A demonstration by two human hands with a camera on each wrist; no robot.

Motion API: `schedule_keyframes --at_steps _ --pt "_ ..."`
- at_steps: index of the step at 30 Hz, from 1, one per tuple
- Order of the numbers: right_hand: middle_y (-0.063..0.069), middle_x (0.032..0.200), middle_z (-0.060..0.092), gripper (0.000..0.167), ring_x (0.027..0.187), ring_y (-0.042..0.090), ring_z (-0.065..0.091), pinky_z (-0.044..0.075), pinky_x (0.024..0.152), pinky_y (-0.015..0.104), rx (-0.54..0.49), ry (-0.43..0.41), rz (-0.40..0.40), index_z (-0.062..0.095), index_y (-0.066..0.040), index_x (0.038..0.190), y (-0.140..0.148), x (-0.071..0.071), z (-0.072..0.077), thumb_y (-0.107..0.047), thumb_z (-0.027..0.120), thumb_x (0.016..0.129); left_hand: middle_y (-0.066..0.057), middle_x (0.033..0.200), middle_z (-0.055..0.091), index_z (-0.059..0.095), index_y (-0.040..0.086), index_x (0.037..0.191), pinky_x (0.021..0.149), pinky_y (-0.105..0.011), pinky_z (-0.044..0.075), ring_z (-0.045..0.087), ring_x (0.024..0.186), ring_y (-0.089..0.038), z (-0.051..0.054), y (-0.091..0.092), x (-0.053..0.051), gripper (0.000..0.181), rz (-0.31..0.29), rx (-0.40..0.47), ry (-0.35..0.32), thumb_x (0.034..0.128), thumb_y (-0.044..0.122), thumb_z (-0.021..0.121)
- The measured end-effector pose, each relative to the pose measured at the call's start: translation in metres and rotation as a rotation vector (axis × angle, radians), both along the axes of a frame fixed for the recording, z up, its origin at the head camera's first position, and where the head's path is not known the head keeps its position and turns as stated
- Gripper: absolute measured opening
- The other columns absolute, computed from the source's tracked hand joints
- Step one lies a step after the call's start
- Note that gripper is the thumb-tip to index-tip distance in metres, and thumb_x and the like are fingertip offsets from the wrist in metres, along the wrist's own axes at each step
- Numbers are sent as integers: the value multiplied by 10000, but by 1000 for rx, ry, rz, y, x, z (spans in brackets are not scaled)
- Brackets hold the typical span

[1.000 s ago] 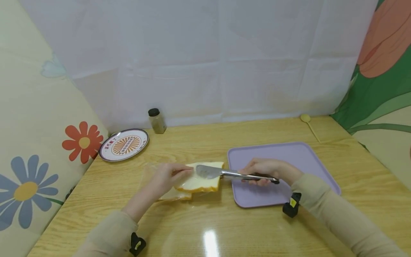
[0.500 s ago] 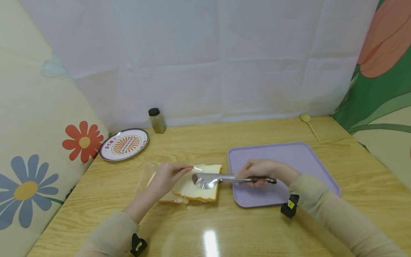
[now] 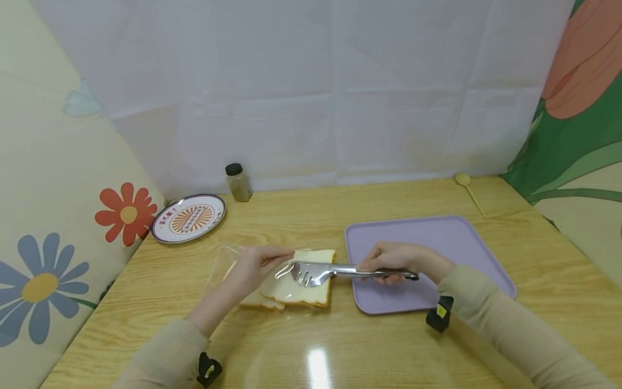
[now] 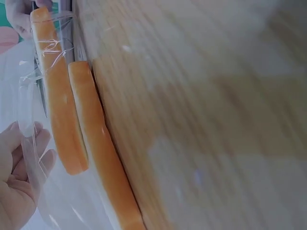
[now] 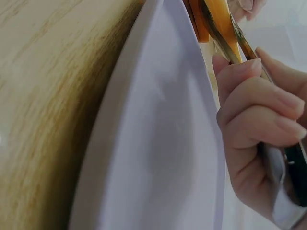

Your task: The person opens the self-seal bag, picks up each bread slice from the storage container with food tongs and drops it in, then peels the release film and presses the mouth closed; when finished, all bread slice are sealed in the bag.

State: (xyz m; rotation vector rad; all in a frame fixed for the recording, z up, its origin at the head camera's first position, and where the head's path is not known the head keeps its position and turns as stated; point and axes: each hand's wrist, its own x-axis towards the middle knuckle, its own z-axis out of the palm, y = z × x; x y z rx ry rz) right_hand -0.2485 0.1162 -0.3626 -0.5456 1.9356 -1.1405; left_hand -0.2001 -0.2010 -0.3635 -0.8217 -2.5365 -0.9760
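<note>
Two bread slices lie partly overlapped in a clear plastic bag (image 3: 220, 266), the upper bread slice (image 3: 291, 290) reaching farther right. My left hand (image 3: 252, 270) pinches the bag's edge above the bread; the left wrist view shows the film at my fingers (image 4: 45, 139) and the lower bread slice's brown crust (image 4: 103, 148). My right hand (image 3: 396, 261) grips metal food tongs (image 3: 313, 274) by the handle. Their slotted head lies over the upper slice. Whether the other jaw is beneath that slice, I cannot tell. In the right wrist view, my curled fingers (image 5: 261, 100) wrap the handle.
A purple tray (image 3: 437, 229) lies under my right hand, just right of the bread. Farther back are a patterned plate (image 3: 214, 216) at left, a black-capped jar (image 3: 239, 186), and a yellow spoon (image 3: 464, 181) at right. A white cloth (image 3: 301, 108) hangs behind the table.
Over the last second the tongs' head has turned and come down, showing its slotted side instead of the flat one. The upper slice has shifted slightly toward me. My left hand barely moved.
</note>
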Motion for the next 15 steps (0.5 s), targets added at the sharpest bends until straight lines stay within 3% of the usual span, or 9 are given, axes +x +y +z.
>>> schedule_keyframes --at_steps 4,12,15 --pt "-21 525 532 343 349 39 375 307 331 168 -21 -20 -1 661 82 945 1 0 -2 -250 575 932 -147 899 731 732 -5 910 757 -289 582 709 844 -280 -2 1 0 122 -23 -4 32 798 -33 693" --pt "-20 530 527 348 351 31 356 292 322 161 -95 -152 -41 642 80 922 6 -2 -8 -251 540 954 -81 861 741 747 50 896 696 -242 584 704 793 -160 -1 -2 3 107 7 25 -4 808 8 702" --pt "-21 527 524 337 350 31 356 294 322 160 -94 -166 -50 641 62 893 8 -3 -8 -255 545 950 -84 852 740 745 40 887 666 -214 577 697 776 -136 -1 -3 4 94 9 54 -12 813 9 696"
